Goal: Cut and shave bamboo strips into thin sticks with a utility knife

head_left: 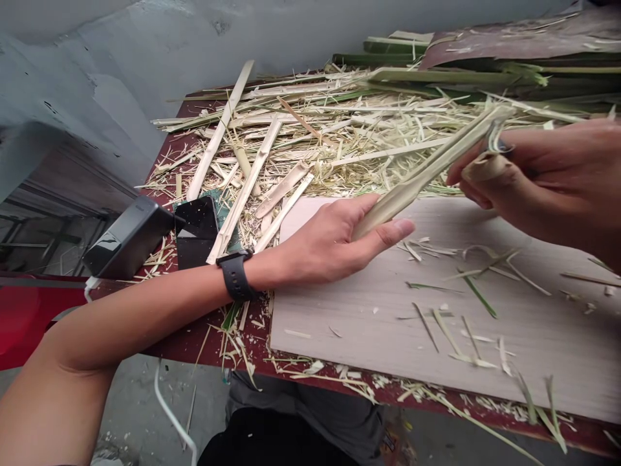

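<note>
My left hand (339,243) is closed around the lower end of a split bamboo strip (417,178), which slants up to the right above a pale board (339,310). At the strip's upper end, my right hand (538,175) is closed with its thumb toward the strip. A small dark metal blade (504,149) shows between its fingers, its handle hidden by the hand. By the blade a pale shaving (493,134) curls up. Thin green and pale slivers (446,330) lie scattered on the board.
Heaped shavings and bamboo strips (247,188) cover the dark red table (169,149) behind the board. Longer green bamboo pieces (436,77) lie at the back right. A black phone (196,230) and a dark grey box (133,236) sit at left, near a red seat (29,317).
</note>
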Motion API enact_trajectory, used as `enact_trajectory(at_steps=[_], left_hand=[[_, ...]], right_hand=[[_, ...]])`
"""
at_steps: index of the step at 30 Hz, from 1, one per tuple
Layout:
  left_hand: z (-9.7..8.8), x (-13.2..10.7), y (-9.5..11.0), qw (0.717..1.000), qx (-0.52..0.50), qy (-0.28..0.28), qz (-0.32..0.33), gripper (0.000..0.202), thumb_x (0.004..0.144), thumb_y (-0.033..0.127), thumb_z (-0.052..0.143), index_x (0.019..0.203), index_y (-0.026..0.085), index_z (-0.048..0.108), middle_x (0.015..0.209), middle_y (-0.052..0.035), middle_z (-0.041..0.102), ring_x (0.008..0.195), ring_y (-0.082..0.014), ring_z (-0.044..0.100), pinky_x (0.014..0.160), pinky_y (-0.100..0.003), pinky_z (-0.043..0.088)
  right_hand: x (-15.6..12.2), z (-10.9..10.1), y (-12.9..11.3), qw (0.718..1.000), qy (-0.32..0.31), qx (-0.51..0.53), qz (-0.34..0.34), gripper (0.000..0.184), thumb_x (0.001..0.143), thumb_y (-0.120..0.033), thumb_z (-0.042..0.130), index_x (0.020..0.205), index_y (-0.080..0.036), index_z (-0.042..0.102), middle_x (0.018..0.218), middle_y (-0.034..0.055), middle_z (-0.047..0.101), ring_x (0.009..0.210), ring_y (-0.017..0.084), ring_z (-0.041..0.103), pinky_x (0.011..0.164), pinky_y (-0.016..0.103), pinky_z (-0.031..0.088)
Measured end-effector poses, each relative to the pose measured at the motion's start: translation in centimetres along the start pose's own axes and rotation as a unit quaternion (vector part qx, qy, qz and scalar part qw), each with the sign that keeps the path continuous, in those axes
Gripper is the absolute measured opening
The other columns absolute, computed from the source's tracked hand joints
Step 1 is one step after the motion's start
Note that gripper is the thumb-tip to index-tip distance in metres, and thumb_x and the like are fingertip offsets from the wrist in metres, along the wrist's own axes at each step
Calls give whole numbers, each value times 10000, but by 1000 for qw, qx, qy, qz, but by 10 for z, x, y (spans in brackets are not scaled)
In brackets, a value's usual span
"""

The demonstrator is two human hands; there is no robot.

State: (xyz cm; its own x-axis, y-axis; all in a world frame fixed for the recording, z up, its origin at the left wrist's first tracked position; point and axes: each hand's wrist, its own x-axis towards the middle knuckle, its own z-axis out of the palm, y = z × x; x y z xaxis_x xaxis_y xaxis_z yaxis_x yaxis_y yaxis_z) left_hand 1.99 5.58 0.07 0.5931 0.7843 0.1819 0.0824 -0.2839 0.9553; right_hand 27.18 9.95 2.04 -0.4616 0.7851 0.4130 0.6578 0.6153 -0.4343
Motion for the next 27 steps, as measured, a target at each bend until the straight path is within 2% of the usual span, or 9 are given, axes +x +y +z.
enact_trajectory(at_steps=[9, 20, 27], left_hand=[[-1, 0, 0, 999, 27, -3, -19, 383, 1013, 505, 615, 821, 222, 442, 798, 14, 480, 762, -151, 475, 703, -301, 404], [0, 1, 2, 1000, 10, -3, -19, 377, 1007, 452, 641, 799, 226, 423, 775, 28, 456, 729, -141, 446, 699, -306, 381], [-1, 0, 0, 1000, 15, -4, -10, 368, 1011, 475, 627, 815, 225, 442, 786, 24, 470, 741, -145, 464, 698, -305, 392]], right_hand=[[1, -1, -1, 1000, -3, -3, -4, 685, 1012, -782, 439, 617, -228, 366, 508, -44, 282, 446, 79, 280, 451, 328, 221], [0, -1, -2, 1000, -4, -8, -1, 694, 1010, -793, 427, 609, -229, 370, 502, -42, 291, 453, 81, 284, 452, 332, 224], [2, 0, 2, 1000, -8, 2, -1, 716, 976, -840, 431, 608, -229, 368, 509, -37, 280, 459, 91, 280, 454, 332, 230]])
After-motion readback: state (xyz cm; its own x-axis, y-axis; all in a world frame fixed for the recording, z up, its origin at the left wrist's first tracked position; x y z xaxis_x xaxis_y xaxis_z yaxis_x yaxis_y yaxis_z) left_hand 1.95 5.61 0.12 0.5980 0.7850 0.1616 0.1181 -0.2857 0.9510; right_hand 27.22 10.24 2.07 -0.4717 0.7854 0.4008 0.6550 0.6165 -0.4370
